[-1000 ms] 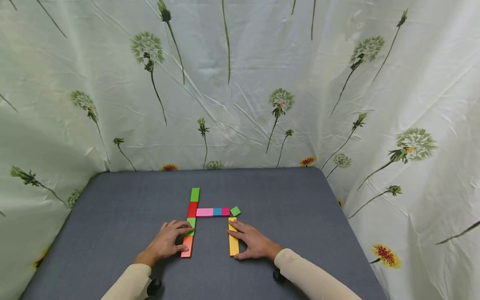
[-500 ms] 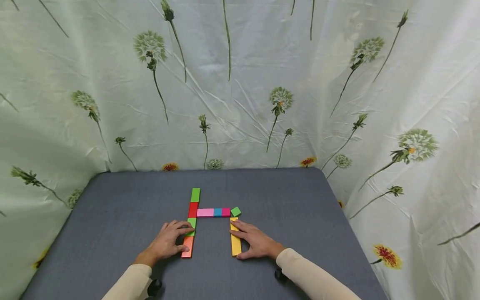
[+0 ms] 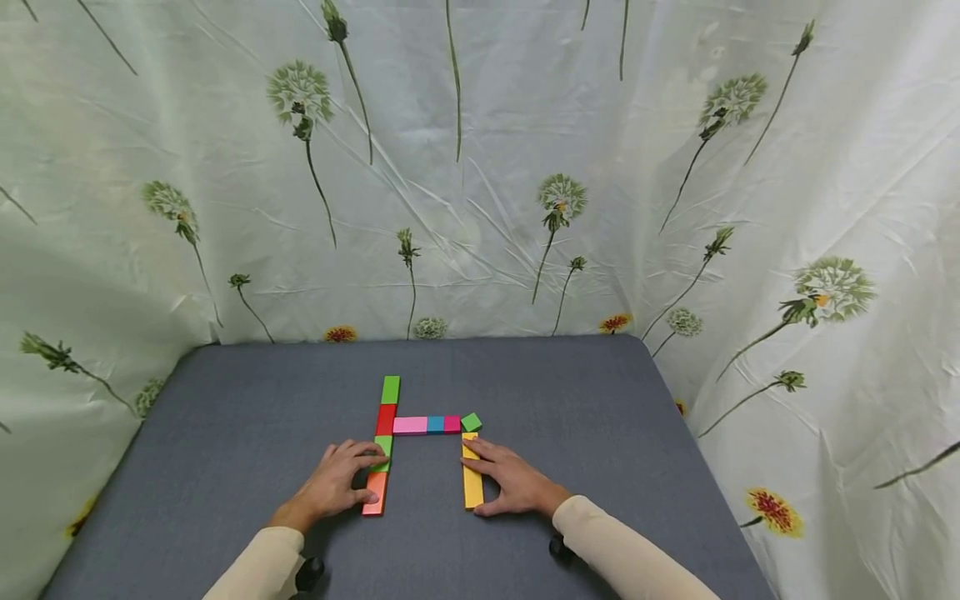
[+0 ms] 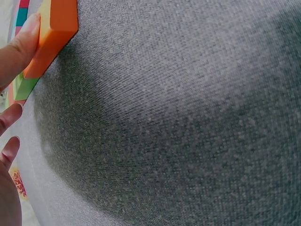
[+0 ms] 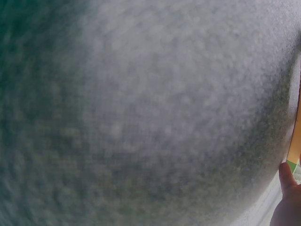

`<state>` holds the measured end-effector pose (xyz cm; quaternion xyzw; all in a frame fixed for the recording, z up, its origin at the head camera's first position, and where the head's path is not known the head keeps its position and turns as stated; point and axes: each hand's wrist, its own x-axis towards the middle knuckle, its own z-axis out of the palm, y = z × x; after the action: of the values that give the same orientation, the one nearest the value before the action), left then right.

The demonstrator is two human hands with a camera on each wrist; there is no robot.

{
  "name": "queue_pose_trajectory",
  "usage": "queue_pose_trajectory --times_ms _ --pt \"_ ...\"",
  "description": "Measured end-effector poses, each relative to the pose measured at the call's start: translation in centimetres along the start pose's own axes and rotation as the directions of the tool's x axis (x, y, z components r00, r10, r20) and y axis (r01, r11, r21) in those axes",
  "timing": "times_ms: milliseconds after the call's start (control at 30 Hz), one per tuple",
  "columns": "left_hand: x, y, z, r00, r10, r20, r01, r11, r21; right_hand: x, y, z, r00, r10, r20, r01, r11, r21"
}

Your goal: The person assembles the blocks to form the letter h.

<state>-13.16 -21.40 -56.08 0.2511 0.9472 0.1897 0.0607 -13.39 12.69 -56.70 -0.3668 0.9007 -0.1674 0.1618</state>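
Observation:
Coloured blocks lie flat on the grey table. A left column runs from a green block (image 3: 391, 389) through a red block (image 3: 386, 419) and a second green block (image 3: 384, 446) to an orange block (image 3: 375, 492). My left hand (image 3: 333, 482) rests on this column, thumb on the orange block and fingertips on the green one. Pink (image 3: 409, 426), blue (image 3: 435, 425) and magenta (image 3: 452, 424) blocks form a crossbar. My right hand (image 3: 513, 482) holds the yellow block (image 3: 472, 487) between thumb and fingers. Just beyond its far end, a small green block (image 3: 471, 422) sits at an angle.
A grey cloth-covered table (image 3: 592, 400) extends around the blocks. Behind it and along both sides hangs a pale curtain (image 3: 480, 208) printed with flowers. A dark wrist device (image 3: 309, 573) sits at the left sleeve.
The yellow block has shifted slightly right, then a little away from me toward the small green block, together with my right hand. My left hand stays in place.

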Motion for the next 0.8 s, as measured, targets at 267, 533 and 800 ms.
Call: queue_pose_trajectory --times_ms 267,533,800 --pt "0.09 0.11 -0.04 1.000 -0.020 0.014 0.020 1.000 -0.013 0.03 0.10 -0.06 1.000 0.001 -0.004 -0.001 1.000 0.003" --pt "0.32 0.19 -0.23 1.000 -0.006 0.011 0.006 1.000 0.003 0.21 0.21 -0.20 1.000 -0.001 -0.019 0.001 1.000 0.001" --pt "0.39 0.65 -0.34 1.000 -0.018 0.019 0.018 1.000 0.008 0.15 0.26 -0.83 0.998 0.013 -0.063 -0.010 0.999 0.054"
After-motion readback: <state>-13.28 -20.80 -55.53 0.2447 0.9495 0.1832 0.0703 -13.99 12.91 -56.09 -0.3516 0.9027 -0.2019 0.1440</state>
